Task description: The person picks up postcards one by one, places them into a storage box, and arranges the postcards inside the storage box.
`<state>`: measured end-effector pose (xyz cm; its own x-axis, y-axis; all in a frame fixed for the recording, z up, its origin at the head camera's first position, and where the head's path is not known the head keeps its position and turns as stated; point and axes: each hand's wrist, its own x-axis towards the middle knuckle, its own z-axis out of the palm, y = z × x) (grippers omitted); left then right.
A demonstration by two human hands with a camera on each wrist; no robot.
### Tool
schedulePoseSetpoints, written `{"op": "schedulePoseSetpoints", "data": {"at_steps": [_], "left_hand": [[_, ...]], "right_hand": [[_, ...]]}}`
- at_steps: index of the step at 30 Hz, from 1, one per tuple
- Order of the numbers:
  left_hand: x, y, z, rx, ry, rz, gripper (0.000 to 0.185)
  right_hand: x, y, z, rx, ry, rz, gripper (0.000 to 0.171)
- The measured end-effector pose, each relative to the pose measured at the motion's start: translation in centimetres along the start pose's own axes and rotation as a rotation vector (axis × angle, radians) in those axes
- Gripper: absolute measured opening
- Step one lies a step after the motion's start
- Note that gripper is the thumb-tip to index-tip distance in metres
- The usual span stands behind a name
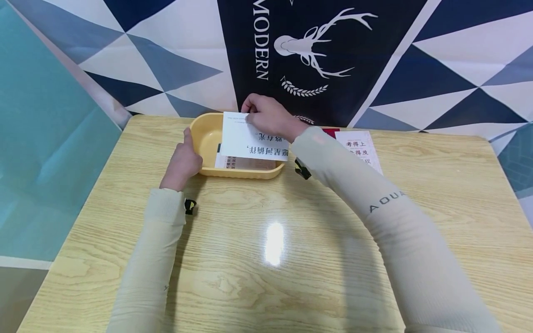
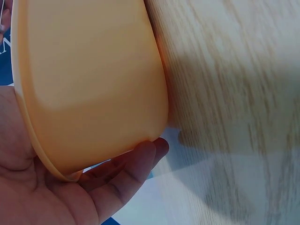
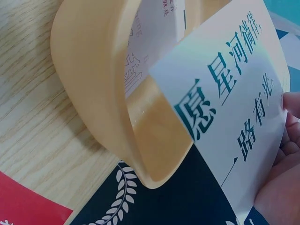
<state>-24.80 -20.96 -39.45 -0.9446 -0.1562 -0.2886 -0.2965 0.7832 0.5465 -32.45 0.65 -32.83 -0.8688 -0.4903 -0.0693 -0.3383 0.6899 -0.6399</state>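
My right hand (image 1: 268, 115) pinches the edge of a white card (image 1: 254, 138) printed with dark Chinese characters. It holds the card over a yellow plastic basin (image 1: 241, 174), and in the right wrist view the card (image 3: 225, 89) slants above the basin's opening. At the basin's left end, my left hand (image 1: 182, 159) grips the rim; the left wrist view shows its fingers (image 2: 124, 180) curled against the outer wall. Inside the basin lie printed cards (image 1: 225, 162), partly hidden under the held card.
Right of the basin, a white card with red and black characters (image 1: 356, 145) and a red card (image 1: 331, 132) lie on the wooden table (image 1: 233, 245), partly behind my right sleeve. A patterned backdrop (image 1: 179, 55) with a deer head rises along the table's far edge.
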Motion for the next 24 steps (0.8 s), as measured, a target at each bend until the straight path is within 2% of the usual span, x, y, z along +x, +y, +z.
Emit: {"op": "schedulePoseSetpoints", "data": {"at_steps": [17,24], "left_hand": [[-0.08,-0.01,-0.06,-0.027,0.006,0.007,0.087],[-0.18,0.00,-0.17,-0.009,0.006,0.022,0.085]], "right_hand": [[0.48,-0.32,0.64,-0.022,-0.023,0.020,0.018],[0.59,-0.20,1.04,-0.012,-0.014,0.014,0.017]]}}
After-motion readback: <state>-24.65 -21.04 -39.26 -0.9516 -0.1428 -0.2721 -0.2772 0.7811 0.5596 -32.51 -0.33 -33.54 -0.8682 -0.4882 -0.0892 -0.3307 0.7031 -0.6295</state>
